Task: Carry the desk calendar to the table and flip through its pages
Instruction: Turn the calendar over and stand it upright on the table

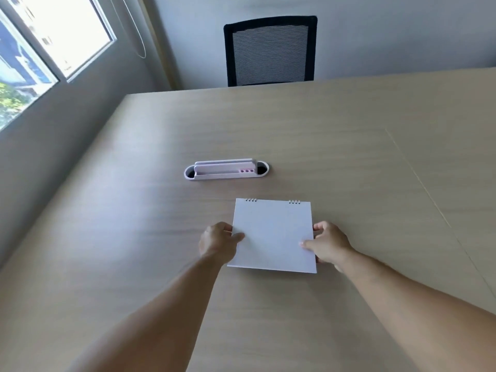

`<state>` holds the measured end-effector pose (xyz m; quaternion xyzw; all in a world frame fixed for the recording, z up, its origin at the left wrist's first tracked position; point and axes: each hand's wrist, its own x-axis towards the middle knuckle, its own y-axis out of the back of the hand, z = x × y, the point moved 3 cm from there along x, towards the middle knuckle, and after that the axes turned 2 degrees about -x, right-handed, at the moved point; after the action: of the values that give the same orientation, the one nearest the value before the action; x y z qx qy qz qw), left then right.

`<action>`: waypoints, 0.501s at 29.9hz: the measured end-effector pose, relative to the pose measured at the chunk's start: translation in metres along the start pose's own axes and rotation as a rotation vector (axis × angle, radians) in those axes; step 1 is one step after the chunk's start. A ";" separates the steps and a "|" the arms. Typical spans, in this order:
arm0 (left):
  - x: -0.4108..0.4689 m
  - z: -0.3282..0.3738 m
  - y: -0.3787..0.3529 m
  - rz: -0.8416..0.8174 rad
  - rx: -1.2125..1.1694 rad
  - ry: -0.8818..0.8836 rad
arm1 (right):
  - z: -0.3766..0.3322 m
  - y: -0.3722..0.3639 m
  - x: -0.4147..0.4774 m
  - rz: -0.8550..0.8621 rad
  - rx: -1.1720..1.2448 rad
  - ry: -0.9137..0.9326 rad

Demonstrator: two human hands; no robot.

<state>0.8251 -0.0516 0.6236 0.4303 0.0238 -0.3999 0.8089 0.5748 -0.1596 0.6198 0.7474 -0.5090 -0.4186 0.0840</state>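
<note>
A white desk calendar [272,232] with wire rings along its far edge sits on the light wooden table [134,237], its blank white face toward me. My left hand [218,242] grips its left edge, thumb on top of the page. On the other side, my right hand [326,244] holds the right edge, thumb resting on the face and fingers behind. Whether the calendar lies flat or stands tilted is unclear.
A white oval cable port with an open lid [226,170] is set into the table beyond the calendar. A black mesh office chair [269,51] stands at the far edge. A window [40,49] fills the left wall.
</note>
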 end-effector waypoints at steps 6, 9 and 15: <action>0.003 -0.003 -0.008 0.020 0.079 0.018 | -0.007 0.001 0.008 -0.016 -0.168 0.028; 0.001 0.001 -0.009 0.056 0.164 0.000 | -0.016 0.009 0.013 0.005 -0.170 0.023; -0.001 0.012 -0.020 -0.008 0.168 0.042 | -0.023 0.018 0.031 -0.126 0.283 -0.081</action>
<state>0.8076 -0.0658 0.6184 0.5048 0.0085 -0.3945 0.7677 0.5825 -0.2012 0.6274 0.7649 -0.5180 -0.3767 -0.0692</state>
